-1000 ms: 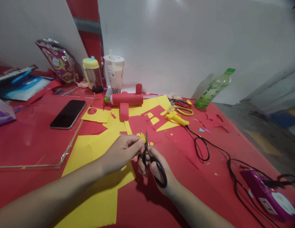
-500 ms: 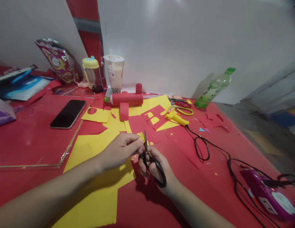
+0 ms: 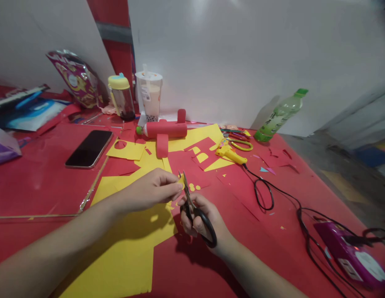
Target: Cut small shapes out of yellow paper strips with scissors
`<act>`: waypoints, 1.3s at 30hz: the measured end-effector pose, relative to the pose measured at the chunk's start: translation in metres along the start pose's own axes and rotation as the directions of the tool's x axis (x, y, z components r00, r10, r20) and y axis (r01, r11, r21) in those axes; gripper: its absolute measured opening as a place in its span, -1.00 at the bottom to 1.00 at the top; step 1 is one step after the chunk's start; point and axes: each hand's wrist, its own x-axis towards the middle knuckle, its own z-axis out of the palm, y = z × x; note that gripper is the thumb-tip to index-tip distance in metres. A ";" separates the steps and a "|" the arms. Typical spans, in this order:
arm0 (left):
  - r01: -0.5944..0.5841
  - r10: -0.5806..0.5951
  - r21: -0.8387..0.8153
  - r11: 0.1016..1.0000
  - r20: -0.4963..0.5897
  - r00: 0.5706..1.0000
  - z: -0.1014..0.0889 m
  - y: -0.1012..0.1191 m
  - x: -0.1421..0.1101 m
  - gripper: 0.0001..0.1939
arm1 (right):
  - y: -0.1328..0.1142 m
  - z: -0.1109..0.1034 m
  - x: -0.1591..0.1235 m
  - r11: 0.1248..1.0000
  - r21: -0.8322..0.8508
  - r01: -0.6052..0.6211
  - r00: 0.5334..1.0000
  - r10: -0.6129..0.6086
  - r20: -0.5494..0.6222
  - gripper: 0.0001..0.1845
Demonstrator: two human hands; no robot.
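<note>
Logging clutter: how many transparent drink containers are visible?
3: yellow-lidded bottle, back left; white-lidded milky cup beside it; green-capped bottle, back right. Red paper tube may hide another.

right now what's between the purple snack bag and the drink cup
The head view shows a yellow-lidded bottle there, with a crumpled pink scrap beside it.
</note>
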 end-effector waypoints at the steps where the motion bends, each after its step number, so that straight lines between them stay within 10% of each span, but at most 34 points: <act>1: 0.020 -0.021 0.014 1.000 0.013 1.000 -0.002 0.001 -0.001 -0.70 | 0.000 0.000 0.000 1.000 -0.006 -0.008 1.000 0.008 0.001 -0.47; 39: 0.233 -0.107 -0.372 0.898 0.329 0.938 -0.024 -0.014 0.001 -0.73 | -0.005 0.004 0.004 0.973 -0.039 -0.229 0.962 0.220 -0.160 -0.62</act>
